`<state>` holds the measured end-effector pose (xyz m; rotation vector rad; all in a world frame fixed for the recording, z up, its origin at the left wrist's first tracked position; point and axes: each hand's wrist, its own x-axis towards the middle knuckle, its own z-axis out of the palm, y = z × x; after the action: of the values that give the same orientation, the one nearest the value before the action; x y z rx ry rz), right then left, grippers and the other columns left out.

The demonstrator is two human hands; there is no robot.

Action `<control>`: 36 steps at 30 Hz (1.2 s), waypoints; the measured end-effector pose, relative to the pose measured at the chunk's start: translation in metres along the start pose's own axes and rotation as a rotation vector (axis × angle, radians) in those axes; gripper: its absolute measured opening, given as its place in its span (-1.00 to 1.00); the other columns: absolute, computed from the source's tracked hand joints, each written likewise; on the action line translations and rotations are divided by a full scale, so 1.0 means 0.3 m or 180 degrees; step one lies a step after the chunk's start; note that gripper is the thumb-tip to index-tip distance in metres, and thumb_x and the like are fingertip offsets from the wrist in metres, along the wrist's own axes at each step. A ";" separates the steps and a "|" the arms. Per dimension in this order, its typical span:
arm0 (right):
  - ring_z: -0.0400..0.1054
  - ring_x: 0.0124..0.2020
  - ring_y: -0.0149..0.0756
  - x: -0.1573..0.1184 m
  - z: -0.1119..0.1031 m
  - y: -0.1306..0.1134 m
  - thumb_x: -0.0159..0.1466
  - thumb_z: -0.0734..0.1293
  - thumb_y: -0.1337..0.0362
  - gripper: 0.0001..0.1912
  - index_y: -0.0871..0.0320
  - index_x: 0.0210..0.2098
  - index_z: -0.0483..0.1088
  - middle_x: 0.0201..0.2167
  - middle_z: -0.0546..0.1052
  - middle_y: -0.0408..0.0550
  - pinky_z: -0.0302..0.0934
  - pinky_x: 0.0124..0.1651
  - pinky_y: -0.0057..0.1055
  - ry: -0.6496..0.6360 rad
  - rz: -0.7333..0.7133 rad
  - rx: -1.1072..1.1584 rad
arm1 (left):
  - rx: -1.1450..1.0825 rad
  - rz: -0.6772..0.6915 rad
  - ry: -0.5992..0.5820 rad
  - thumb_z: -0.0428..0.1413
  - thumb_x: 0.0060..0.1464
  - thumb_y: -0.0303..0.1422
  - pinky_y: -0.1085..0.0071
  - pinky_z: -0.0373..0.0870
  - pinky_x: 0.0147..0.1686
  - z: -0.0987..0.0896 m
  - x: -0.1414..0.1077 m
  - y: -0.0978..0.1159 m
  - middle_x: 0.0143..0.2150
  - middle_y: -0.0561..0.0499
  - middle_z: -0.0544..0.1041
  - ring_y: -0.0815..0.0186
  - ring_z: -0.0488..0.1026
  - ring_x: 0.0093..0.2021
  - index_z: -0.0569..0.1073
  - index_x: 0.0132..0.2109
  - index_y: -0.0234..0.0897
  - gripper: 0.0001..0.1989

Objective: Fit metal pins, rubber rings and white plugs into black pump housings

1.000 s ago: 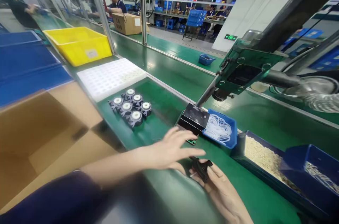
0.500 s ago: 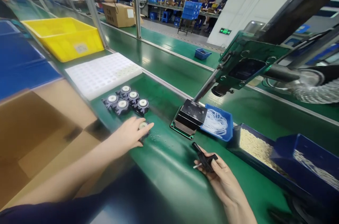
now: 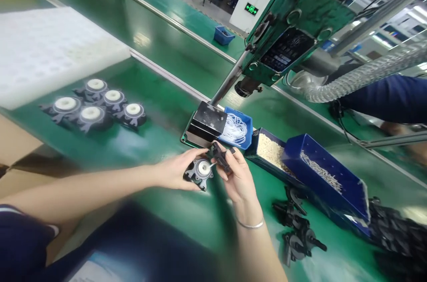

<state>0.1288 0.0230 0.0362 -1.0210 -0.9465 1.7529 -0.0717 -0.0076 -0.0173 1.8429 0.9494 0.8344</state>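
My left hand (image 3: 182, 170) is closed round the edge of a black housing (image 3: 199, 173) with a white ring-shaped gear in its middle. In my right hand (image 3: 238, 175) is a black plastic cover (image 3: 220, 156) with a stub, pinched between thumb and fingers. A thin white pin (image 3: 212, 164) sticks out from the cover towards the white gear; whether it touches the gear I cannot tell. Several like housings with white gears (image 3: 90, 114) stand to the left on the green bench (image 3: 160, 135). More black covers (image 3: 296, 228) lie to the right of my right hand.
A press with a green head (image 3: 283, 37) stands on a black base (image 3: 208, 119) just beyond my hands. Beside it are a blue tray of white rings (image 3: 248, 133), a bin of cream-coloured small parts (image 3: 269, 148) and a blue bin of pins (image 3: 320, 171). A white foam tray (image 3: 66, 28) lies left.
My left hand has picked up the housing from the bench and brought it right. The right hand has brought the black cover up against it. The view has shifted right and down.
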 end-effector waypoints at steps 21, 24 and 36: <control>0.26 0.16 -0.05 -0.059 0.026 0.140 0.21 0.46 0.21 -0.72 0.09 -0.39 0.26 0.01 0.26 0.01 0.17 0.19 0.03 0.0304 -0.1442 -0.2578 | 0.0259 0.0788 0.0290 0.31 0.06 -0.22 0.16 0.39 0.11 0.023 -0.014 -0.039 0.15 -0.22 0.39 0.06 0.41 0.15 0.17 0.28 -0.16 -0.28; 0.29 0.14 -0.09 -0.054 0.018 0.134 0.24 0.44 0.22 -0.69 0.10 -0.43 0.19 0.00 0.21 -0.01 0.19 0.18 -0.02 0.0114 -0.1332 -0.2693 | 0.0231 0.0853 0.0292 0.32 0.04 -0.24 0.21 0.42 0.05 0.021 -0.006 -0.042 0.04 -0.20 0.41 0.10 0.43 0.08 0.27 0.19 -0.22 -0.37; 0.22 0.08 -0.17 -0.041 0.016 0.149 0.29 0.37 0.15 -0.66 0.07 -0.42 0.11 -0.06 0.23 0.03 0.17 0.15 -0.13 0.0060 -0.1676 -0.2995 | 0.0230 0.0765 0.0145 0.35 -0.01 -0.23 0.18 0.38 0.10 0.020 0.001 -0.061 0.10 -0.21 0.43 0.05 0.42 0.14 0.26 0.17 -0.23 -0.34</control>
<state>0.1143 -0.0041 0.0010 -1.1762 -1.9008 0.8235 -0.0717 -0.0037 -0.0362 2.0356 0.8048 1.0020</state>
